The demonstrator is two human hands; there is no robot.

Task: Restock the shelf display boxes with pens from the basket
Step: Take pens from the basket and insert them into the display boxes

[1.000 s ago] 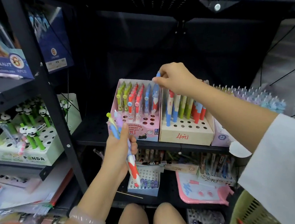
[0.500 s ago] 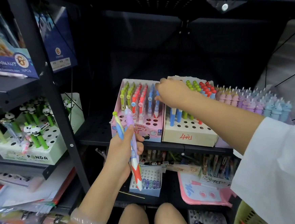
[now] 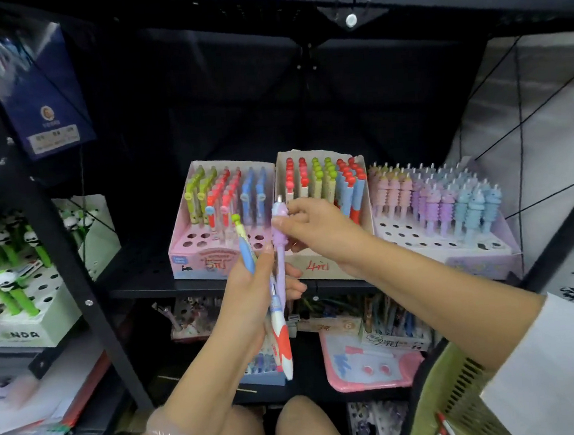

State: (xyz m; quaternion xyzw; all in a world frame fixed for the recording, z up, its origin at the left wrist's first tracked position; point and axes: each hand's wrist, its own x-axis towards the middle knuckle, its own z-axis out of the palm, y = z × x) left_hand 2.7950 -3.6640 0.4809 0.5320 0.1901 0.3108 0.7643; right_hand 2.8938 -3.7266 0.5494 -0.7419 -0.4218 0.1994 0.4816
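- The left hand [image 3: 251, 299] sits just below the frame's centre, fingers curled round a bundle of pens [image 3: 280, 324] held upright, tips pointing down.
- The right hand [image 3: 309, 231] reaches in from 4 o'clock and pinches the top of a lilac pen [image 3: 280, 252] that stands in that bundle, thumb and forefinger closed on its cap.
- A green-capped blue pen [image 3: 245, 244] leans at the 11 o'clock side of the lilac one.
- On the shelf [image 3: 153, 282] behind the hands stand three display boxes: a pink box [image 3: 192, 255] at 11 o'clock of the hands, a cream box [image 3: 317, 266] directly behind them, a lilac box [image 3: 481, 257] at 3 o'clock. Each shows open holes in its front rows.
- The yellow-green basket [image 3: 444, 397] sits at the frame's 5 o'clock corner, partly hidden by the white sleeve [image 3: 558, 367].
- A panda pen box [image 3: 29, 326] stands at 9 o'clock on the neighbouring rack.
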